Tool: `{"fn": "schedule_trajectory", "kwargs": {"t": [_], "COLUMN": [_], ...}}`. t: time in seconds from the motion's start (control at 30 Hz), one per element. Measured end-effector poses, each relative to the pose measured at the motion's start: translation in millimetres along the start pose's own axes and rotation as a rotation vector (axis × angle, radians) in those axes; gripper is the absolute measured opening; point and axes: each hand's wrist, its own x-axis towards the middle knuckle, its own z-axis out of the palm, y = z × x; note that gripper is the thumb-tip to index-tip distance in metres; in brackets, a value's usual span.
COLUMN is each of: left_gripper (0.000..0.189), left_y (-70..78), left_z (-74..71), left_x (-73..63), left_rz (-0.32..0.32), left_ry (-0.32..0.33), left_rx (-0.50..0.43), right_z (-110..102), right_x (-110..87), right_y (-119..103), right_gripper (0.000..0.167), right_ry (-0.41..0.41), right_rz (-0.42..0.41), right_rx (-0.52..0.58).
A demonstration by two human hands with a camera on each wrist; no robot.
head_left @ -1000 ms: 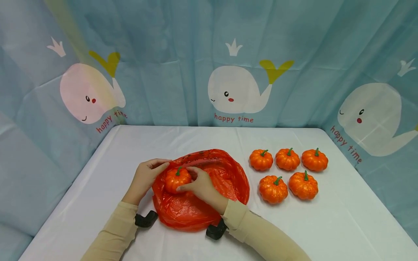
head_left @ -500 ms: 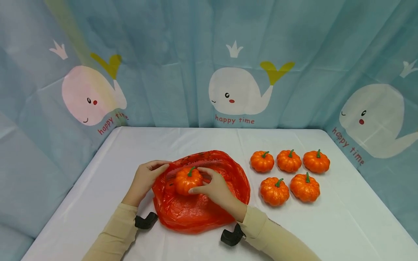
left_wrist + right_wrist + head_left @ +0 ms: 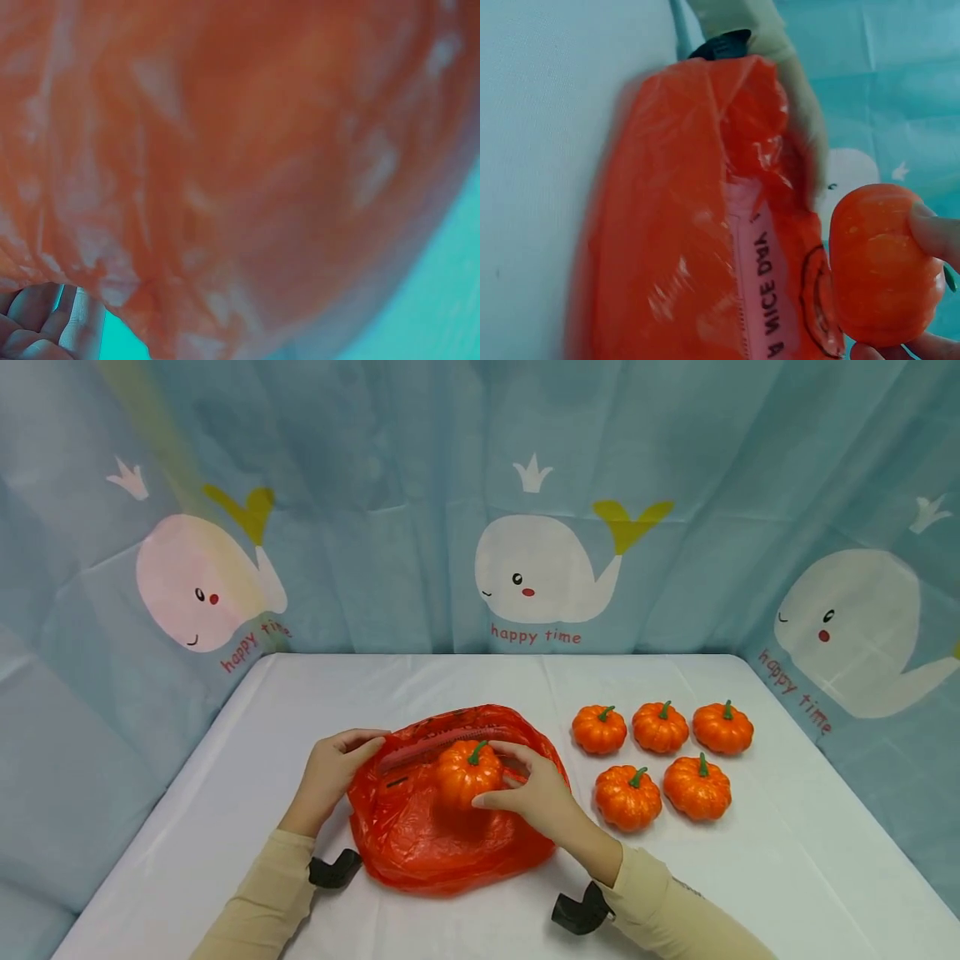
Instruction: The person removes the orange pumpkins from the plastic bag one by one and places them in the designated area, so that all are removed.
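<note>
My right hand (image 3: 536, 789) grips a small orange pumpkin (image 3: 467, 775) with a green stem, thumb on the near side and fingers on the far side. In the head view the pumpkin overlaps the open mouth of a red plastic bag (image 3: 420, 852). The right wrist view shows the pumpkin (image 3: 881, 262) raised beside the bag's rim, with printed letters on the bag (image 3: 667, 225). At the bag's left edge my left hand (image 3: 333, 768) pinches the rim between thumb and fingers. Red plastic (image 3: 225, 150) fills most of the left wrist view.
Several more pumpkins stand in two rows on the right of the white table (image 3: 315, 693), among them a front one (image 3: 628, 798) and a back right one (image 3: 722, 729). A blue curtain (image 3: 390, 568) with whale prints hangs behind the table. Black wrist mounts (image 3: 581, 910) sit below both hands.
The right hand has moved to the right with the pumpkin, from the bag's left side toward its right side. My left hand has stayed at the bag's rim.
</note>
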Motion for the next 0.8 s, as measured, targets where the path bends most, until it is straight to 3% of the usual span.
{"fn": "schedule_trajectory", "kwargs": {"t": [0.23, 0.47, 0.8], "left_gripper": [0.044, 0.046, 0.049], "left_y": [-1.6, -2.2, -1.2], "left_z": [2.2, 2.2, 1.7], "left_x": [-0.1, 1.2, 2.7], "left_rz": [-0.002, -0.005, -0.012], "left_ry": [-0.01, -0.018, -0.019], "left_rx": [0.002, 0.007, 0.014], "right_z": [-21, -40, -52], "right_x": [-11.6, -18.4, -27.9], "right_y": [-6, -7, -9], "right_gripper": [0.073, 0.074, 0.074], "right_ry": [0.035, 0.06, 0.091], "right_rz": [0.044, 0.002, -0.005], "right_rx": [-0.012, -0.019, -0.038]}}
